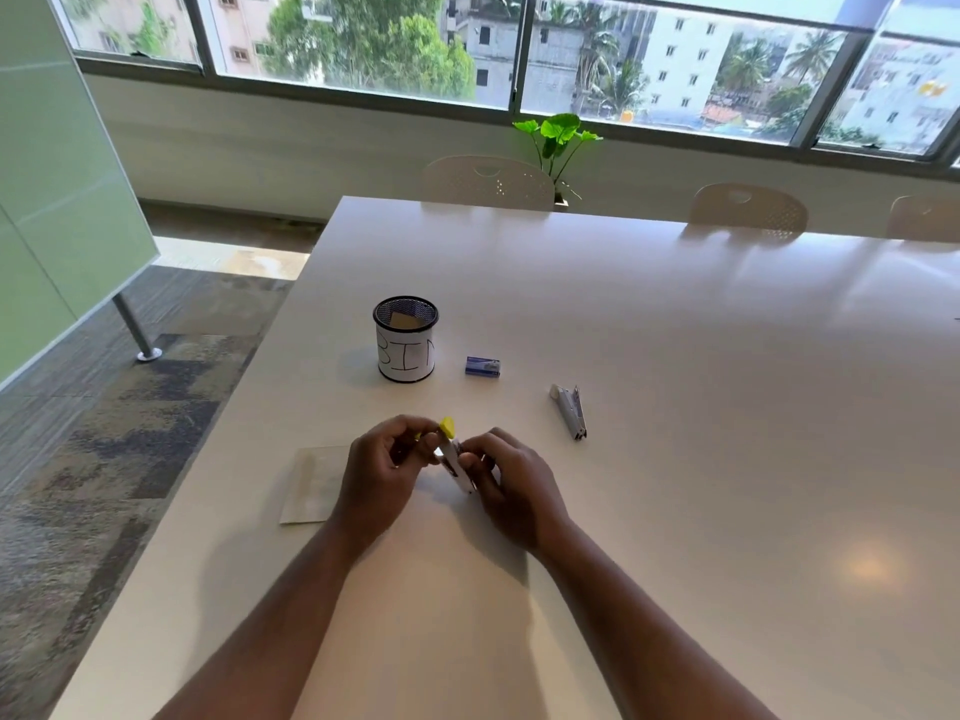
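Here, item by item.

Small stapler [453,456]: white body with a yellow end [447,425]. It is held above the near part of the table [675,459], between the two hands, tilted, with the yellow end up and away from the person. Its lower end is close to the tabletop; whether it touches cannot be told.

Left hand [382,462]: fingers curled inward, fingertips pinching the upper part of the small stapler just below the yellow end. The wrist lies over the right edge of a pale sheet.

Right hand [511,483]: fingers curled, gripping the lower part of the small stapler from the right side. The thumb is pressed against the body.

Pale sheet [311,485]: flat on the table, near its left edge, partly covered by the left hand.

Mesh cup [405,350]: black wire, upright, wrapped in white paper lettered "BIN". It stands beyond the hands, with a tan scrap showing inside.

Blue box [482,366]: small, lying flat just right of the mesh cup.

Second stapler [570,410]: pale grey, lying on the table to the right of the hands and well apart from them.

Chairs [487,181]: pale, pushed in at the far side of the table.

Plant [558,135]: green leaves, behind the chairs, under the window [363,39].
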A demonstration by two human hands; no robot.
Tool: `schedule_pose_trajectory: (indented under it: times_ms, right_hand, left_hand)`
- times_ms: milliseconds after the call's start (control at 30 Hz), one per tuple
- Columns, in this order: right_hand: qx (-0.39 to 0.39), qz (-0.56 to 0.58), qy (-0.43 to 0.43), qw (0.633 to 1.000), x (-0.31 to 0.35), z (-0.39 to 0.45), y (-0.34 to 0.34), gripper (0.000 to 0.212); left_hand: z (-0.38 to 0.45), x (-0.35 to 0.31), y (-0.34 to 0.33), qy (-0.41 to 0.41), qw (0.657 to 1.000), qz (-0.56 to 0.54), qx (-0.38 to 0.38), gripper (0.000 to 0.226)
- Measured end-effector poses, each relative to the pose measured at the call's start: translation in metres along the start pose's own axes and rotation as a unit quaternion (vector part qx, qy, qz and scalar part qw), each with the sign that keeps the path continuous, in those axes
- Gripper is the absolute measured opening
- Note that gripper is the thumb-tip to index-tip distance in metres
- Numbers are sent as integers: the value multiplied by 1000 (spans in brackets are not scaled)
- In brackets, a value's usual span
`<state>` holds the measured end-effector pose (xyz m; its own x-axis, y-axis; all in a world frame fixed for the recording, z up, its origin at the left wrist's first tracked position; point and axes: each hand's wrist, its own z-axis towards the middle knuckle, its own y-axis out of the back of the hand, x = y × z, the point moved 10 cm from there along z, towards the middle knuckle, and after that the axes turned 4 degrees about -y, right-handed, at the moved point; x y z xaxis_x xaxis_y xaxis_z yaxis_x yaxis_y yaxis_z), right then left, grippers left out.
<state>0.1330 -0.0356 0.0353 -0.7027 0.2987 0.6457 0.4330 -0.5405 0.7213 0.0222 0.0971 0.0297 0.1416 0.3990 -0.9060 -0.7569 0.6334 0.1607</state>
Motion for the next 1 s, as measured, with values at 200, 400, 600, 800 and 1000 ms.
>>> schedule_pose_trajectory:
  times_ms: [200,400,600,800,1000]
  right_hand:
    - [-27,-3,20,999,4,-1,5,34]
    - [-62,-13,25,998,3,-2,10,26]
    - [-62,-15,28,998,4,-2,10,25]
    - [-61,-10,42,997,8,-4,11,22]
    - [-63,26,33,997,3,-3,15,21]
  left_hand:
    - [-2,-6,-8,-18,999,1,38,13]
    - [-5,-13,-10,-40,998,24,47,12]
    - [-6,-17,-13,-59,995,48,67,14]
    - [-5,-15,-14,-57,994,55,72,5]
    - [-6,-20,-20,-79,992,50,81,8]
